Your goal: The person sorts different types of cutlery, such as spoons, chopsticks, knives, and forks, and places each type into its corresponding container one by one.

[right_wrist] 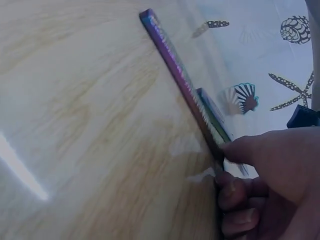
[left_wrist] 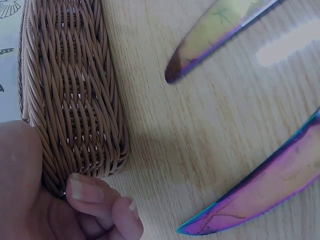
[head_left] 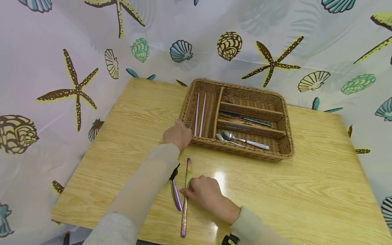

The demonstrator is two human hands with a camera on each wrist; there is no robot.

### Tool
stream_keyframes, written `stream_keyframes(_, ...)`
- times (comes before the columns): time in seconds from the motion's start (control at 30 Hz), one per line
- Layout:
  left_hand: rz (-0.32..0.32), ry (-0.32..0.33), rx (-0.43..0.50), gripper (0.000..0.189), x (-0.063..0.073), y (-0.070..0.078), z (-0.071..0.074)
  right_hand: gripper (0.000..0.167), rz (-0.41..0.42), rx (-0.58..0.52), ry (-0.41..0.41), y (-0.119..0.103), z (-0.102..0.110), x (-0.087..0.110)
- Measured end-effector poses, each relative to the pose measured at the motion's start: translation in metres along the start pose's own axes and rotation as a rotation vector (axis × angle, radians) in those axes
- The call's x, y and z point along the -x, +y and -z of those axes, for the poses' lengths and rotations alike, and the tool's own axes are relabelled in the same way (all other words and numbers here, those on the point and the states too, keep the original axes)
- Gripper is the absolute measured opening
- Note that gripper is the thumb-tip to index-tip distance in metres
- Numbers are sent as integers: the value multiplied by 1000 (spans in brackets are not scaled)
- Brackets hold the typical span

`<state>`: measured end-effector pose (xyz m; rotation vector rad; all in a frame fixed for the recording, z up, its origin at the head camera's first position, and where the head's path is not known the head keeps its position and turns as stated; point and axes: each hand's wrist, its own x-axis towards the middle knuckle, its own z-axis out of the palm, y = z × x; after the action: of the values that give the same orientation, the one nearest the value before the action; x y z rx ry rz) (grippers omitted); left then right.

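Note:
My left hand (head_left: 177, 134) grips the front left corner of a woven wicker cutlery basket (head_left: 239, 149), its fingers curled at the corner in the left wrist view. Down at the front of the table, my right hand (head_left: 206, 192) pinches a rainbow-coloured table knife (head_left: 183, 217) near its middle, between thumb and fingers. The knife's blade points toward the basket and its textured handle toward the table's front edge. Just left of it lies a second iridescent knife (head_left: 176, 197), partly hidden under my left wrist in the head view; its blade (left_wrist: 255, 195) shows in the left wrist view.
Two pink chopsticks (head_left: 201, 115) lie in the basket's left compartment. Dark iridescent and copper-coloured cutlery (head_left: 245, 118) fills the middle right one, and silver spoons (head_left: 228, 135) the front right one. A seashell-print cloth (head_left: 208, 20) hangs behind the wooden table (head_left: 321, 177).

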<state>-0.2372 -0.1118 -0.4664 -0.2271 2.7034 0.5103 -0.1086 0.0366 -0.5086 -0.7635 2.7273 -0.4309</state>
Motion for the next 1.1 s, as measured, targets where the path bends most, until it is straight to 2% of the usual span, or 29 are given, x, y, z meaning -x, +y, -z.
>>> stream_keyframes(0.2, 3, -6, -6, 67, -1, -1, -1, 56, -34, -31, -26, -3, 5, -1)
stream_keyframes(0.4, -1, 8, -11, 66, -2, -1, 0, 53, -51, -70, -14, -4, 5, -1)
stream_keyframes(0.53, 4, -10, -13, 67, -2, -1, 0, 52, -55, -65, -3, -4, 5, 1)
stream_keyframes(0.73, 2, -24, 0, 68, -2, 0, -1, 48, -114, -94, -17, -2, 10, 4)
stream_keyframes(0.87, -5, -3, -24, 67, -2, 0, -1, 45, -138, -105, 15, 2, 11, 5)
stream_keyframes(1.1, -7, -4, -48, 67, -1, 1, 0, 40, -120, -136, 60, 11, 10, 9)
